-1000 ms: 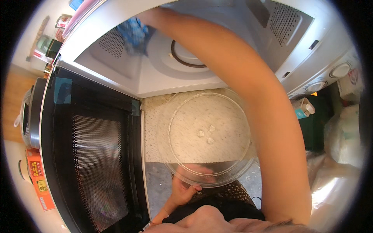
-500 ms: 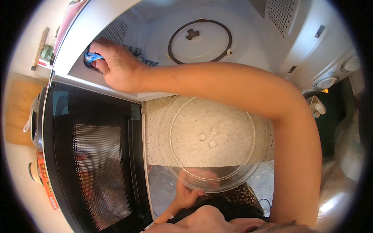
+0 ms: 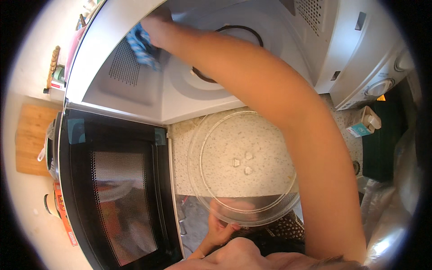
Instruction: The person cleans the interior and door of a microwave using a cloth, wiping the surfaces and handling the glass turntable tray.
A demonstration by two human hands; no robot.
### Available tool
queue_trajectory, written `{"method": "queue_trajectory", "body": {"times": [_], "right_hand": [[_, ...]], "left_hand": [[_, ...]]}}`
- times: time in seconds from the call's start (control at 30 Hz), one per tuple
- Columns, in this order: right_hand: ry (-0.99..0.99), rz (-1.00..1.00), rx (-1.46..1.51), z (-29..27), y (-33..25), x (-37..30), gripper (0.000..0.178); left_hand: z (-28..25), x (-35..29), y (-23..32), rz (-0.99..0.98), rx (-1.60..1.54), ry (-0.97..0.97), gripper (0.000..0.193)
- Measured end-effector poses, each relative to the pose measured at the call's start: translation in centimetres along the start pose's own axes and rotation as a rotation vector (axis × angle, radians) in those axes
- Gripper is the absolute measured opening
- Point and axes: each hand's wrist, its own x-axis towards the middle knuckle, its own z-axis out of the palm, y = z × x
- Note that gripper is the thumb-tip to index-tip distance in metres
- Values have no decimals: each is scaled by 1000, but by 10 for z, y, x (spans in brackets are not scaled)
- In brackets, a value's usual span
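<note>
Deep inside a white microwave [image 3: 180, 108], my right hand [image 3: 155, 30] presses a blue-and-white checked cloth [image 3: 143, 47] against the upper part of the left inner wall, near the back corner. Its fingers are partly in shadow, but the cloth bunches beneath them. My left hand [image 3: 221, 225] grips the near rim of a clear glass turntable plate [image 3: 243, 144], thumb at the edge and fingers seen through the glass underneath. The plate is in front of the microwave's opening, partly above the speckled counter. A dark roller ring [image 3: 260, 39] lies on the cavity floor, partly covered by my right forearm.
The microwave's black door [image 3: 119, 193] hangs wide open at the left. Control knobs [image 3: 379, 87] are on the right panel, with a small open carton [image 3: 363, 123] below them. Left of the door are a wooden board [image 3: 33, 139] and an orange-red box [image 3: 63, 211].
My right hand has carried the cloth up and deeper along the left inner wall, away from the front edge. The forearm now slants across the cavity. My left hand still holds the plate.
</note>
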Motion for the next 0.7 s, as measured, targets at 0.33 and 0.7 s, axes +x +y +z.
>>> {"method": "queue_trajectory", "body": {"times": [0.33, 0.7], "right_hand": [[144, 99, 23, 53, -73, -113, 30], [77, -557, -930, 9, 12, -41, 31]], "left_hand": [[-16, -6, -24, 129, -78, -96, 66], [-24, 0, -11, 104, -43, -241, 60]]}}
